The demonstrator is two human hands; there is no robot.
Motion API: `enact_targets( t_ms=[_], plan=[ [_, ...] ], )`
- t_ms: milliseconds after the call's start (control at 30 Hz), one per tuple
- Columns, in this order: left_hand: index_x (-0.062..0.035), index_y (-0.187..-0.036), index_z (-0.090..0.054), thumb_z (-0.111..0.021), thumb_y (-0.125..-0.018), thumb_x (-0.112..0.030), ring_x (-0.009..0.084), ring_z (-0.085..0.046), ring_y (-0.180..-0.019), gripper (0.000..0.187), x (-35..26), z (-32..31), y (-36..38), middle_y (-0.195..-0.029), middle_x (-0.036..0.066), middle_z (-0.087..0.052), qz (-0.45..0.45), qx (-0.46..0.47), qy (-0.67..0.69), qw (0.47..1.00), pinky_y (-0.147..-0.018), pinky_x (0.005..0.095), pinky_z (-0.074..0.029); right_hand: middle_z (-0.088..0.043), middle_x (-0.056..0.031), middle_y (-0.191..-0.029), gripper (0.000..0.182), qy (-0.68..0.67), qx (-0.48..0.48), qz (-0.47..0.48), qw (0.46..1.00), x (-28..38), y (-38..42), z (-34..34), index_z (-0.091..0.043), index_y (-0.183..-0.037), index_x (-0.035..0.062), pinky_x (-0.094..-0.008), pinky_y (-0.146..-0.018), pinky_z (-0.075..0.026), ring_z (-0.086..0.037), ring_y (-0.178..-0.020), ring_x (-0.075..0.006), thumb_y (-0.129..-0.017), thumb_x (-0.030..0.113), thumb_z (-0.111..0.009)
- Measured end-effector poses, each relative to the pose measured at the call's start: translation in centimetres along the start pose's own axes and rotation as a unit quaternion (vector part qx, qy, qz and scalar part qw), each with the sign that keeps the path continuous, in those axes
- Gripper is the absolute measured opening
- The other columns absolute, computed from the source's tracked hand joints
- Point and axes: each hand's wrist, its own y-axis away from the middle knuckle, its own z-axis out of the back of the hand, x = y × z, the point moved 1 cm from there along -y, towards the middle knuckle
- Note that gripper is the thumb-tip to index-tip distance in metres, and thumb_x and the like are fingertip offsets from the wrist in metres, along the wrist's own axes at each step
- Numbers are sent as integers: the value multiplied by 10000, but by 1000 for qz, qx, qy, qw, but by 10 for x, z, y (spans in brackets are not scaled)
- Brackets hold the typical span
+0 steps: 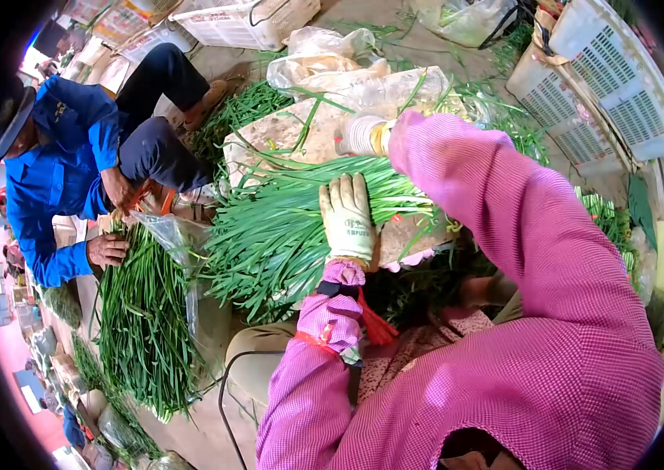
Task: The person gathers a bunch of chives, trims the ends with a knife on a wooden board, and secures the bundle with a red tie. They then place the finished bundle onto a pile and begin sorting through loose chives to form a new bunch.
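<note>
- Pink sleeves fill the foreground.
- At left, a co-worker in blue tends another bundle.
- Gloved left hand presses flat on the chives, apparently squaring the bunch.
- Right hand grips the stalk ends; tying likely needs both hands steady.

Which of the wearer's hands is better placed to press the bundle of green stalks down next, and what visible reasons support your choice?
Probably the left hand: its glove lies flat on the bundle of green stalks. The right hand sits past the bundle's far edge, over the board.
</note>
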Motion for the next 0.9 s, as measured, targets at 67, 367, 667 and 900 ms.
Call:
enact_targets(
  t_ms=[67,367,667,900],
  plan=[
    [15,-1380,-382,-825,-609,-391,359,-389,-1320,977,5,-13,-2,-1388,192,-450,-4,-20,-3,1000,-1168,535,-199,-711,-172,-933,273,-11,-31,7,999,16,23,-7,-747,-945,107,-468,-767,-532,-688,-850,-360,-824,300,-597],
    [8,-1313,-456,-784,-633,-380,376,-323,-1383,849,-6,0,5,-1439,218,-399,31,-31,-64,997,-1162,598,-158,-703,-187,-963,377,-98,-50,-60,992,21,94,-20,-701,-1091,160,-467,-826,-515,-672,-923,-365,-950,429,-476],
    [20,-1481,-232,-872,-524,-504,355,-345,-1405,1265,12,30,-32,-1463,174,-437,-11,55,34,998,-1182,580,-76,-683,-234,-982,490,-95,-60,-53,992,5,84,-20,-691,-1067,79,-489,-843,-510,-658,-931,-401,-942,497,-469],
    [-68,-1436,-377,-817,-572,-590,279,-488,-1279,1101,26,21,-53,-1311,140,-563,-41,157,-2,987,-1167,521,-198,-692,-141,-867,419,-42,-229,-54,971,14,161,-32,-568,-1275,189,-435,-731,-544,-685,-860,-304,-862,125,-541]
  ],
)
